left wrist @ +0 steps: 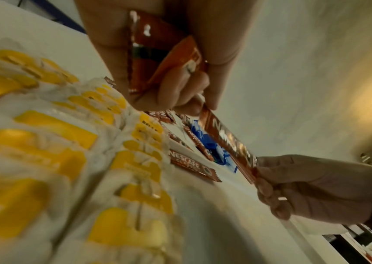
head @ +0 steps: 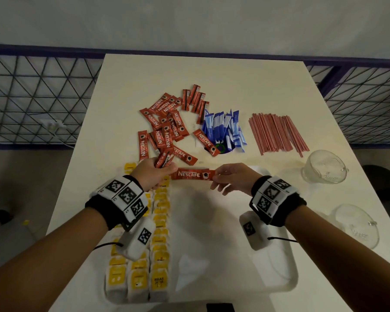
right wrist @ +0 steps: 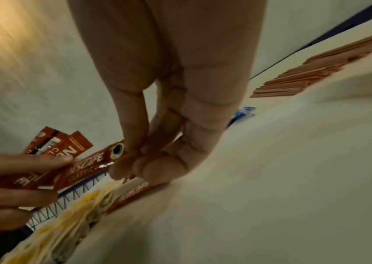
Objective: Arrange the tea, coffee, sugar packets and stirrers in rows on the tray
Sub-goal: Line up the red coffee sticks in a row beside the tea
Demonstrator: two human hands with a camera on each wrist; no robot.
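My left hand grips a bunch of red coffee sachets above the tray's far left corner. One red coffee sachet stretches level between both hands. My right hand pinches its right end, and my left fingers hold its other end. Yellow-labelled tea bags lie in rows along the left side of the white tray. Loose coffee sachets, blue sugar packets and red stirrers lie on the table beyond the tray.
Two clear glass cups stand to the right of the tray. The white table ends at a blue mesh railing. The tray's right part is bare.
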